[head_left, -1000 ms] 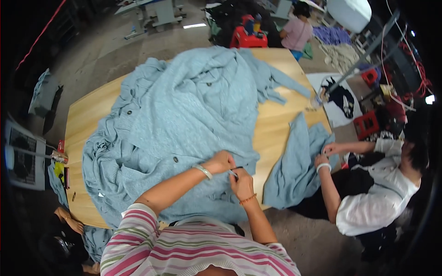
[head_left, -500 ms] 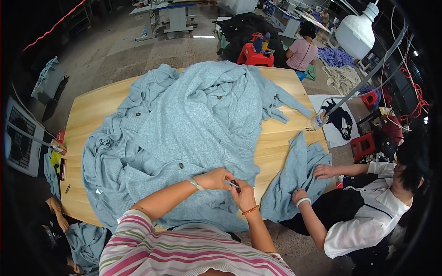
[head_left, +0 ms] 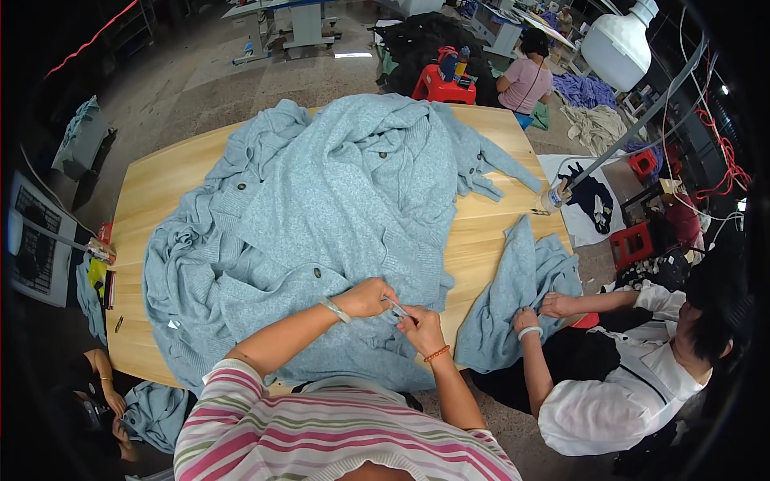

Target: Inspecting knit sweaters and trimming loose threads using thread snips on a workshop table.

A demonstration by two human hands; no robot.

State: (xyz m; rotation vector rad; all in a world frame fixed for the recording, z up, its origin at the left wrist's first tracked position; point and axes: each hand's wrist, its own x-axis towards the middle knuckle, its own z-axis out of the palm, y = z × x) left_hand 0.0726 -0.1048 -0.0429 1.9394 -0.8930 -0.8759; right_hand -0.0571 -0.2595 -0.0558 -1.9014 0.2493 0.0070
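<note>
1. Cardigans [head_left: 321,216], soft and light blue with dark buttons, lie in a big heap over most of the wooden table [head_left: 160,188], from its far edge down to the near edge where the person in the striped top works.
2. At the table's left edge sit a few small things, too small to tell what they are. Off the near left corner, another person on the floor holds more blue knit [head_left: 156,409].
3. The left hand [head_left: 365,298] is just in from the near edge. Its fingers are pinched together on a bit of the blue knit and on one end of a small silver tool [head_left: 399,309].
4. The right hand [head_left: 421,329] touches the left one. Its fingers are closed on the same spot of knit, near the tool's other end. I cannot tell what the tool is.
5. To do this bit well, I think both hands should hold the knit flat and tight, keep the tool tip on the one spot, and go slowly so the wool is not cut or pulled.
6. At the right edge a co-worker in white holds another blue piece [head_left: 521,297] that hangs off the table.
7. I see no boxes or bins on the table. A small jar or cup [head_left: 553,196] stands at the right edge, and I cannot see what is in it.
</note>
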